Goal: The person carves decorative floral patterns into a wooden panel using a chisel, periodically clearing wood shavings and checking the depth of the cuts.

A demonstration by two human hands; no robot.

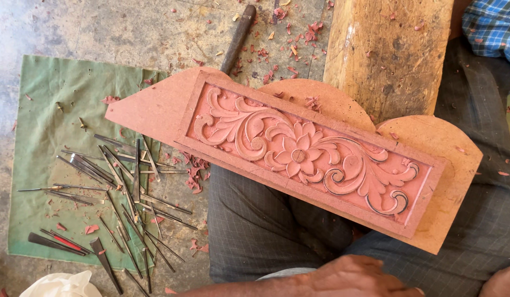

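**A:** What sits nearest the camera?

**B:** The left hand (357,276), at the bottom edge, knuckles up, resting low over the lap; I cannot tell whether it grips anything. The right hand (501,281) barely shows in the bottom right corner, too cropped to judge its state.

**A:** And just beyond them?

**B:** The carved wooden panel (299,154), reddish, lying tilted across the person's knees, which are clad in dark checked trousers (266,231). Its sunken rectangle carries a lotus flower in the middle with leafy scrolls curling to both sides. Neither hand touches it, as far as I can see.

**A:** To the left?

**B:** A green cloth (51,110) spread on the concrete floor (101,27), with many thin metal carving chisels (123,192) scattered over it, some crossing one another. A white crumpled bag (62,285) lies at the cloth's near corner.

**A:** Farther off?

**B:** Red wood chips (291,49) strewn on the floor, a dark round handle (238,36) poking out from behind the panel, and a thick rough wooden block (390,52) just beside the panel's upper edge.
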